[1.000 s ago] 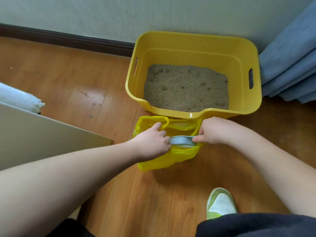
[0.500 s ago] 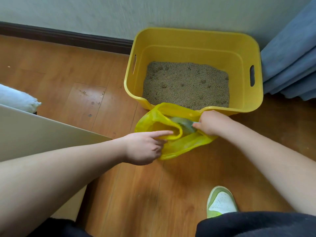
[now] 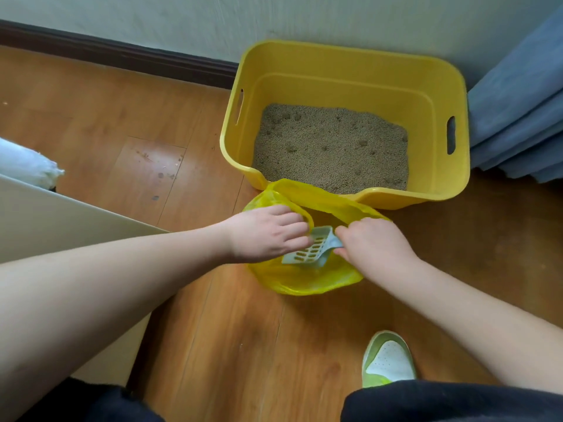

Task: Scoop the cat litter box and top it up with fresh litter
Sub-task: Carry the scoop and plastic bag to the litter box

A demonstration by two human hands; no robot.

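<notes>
Far left of the frame: a white bundle (image 3: 26,164) lay on the wooden floor (image 3: 128,117), with a pale panel (image 3: 61,220) just below it.

Centre: the left hand (image 3: 265,234) had its fingers spread and lightly curled against the near rim of the yellow bag (image 3: 304,281). Its fingertips were touching the pan of the scoop (image 3: 307,251); I could not tell whether they pinched the bag rim as well. Half a second earlier this hand pointed one finger at the bag mouth, and the scoop was sunk inside the bag. Now the slotted pan showed in full above the bag, tilted and bare of clumps. My reading: a load had just been tipped out and the scoop was coming free for another pass.

Right of centre: the right hand (image 3: 374,248) gripped the scoop handle, fingers wrapped round it.

Upper centre-right: the litter box (image 3: 438,95) stood against the wall, its near lip touching the bag. The litter (image 3: 332,147) showed several dark dimples, so scooping looked unfinished, and topping up had not begun.

Far right: blue curtain (image 3: 524,102). Lower right: a green and white shoe (image 3: 387,359).
</notes>
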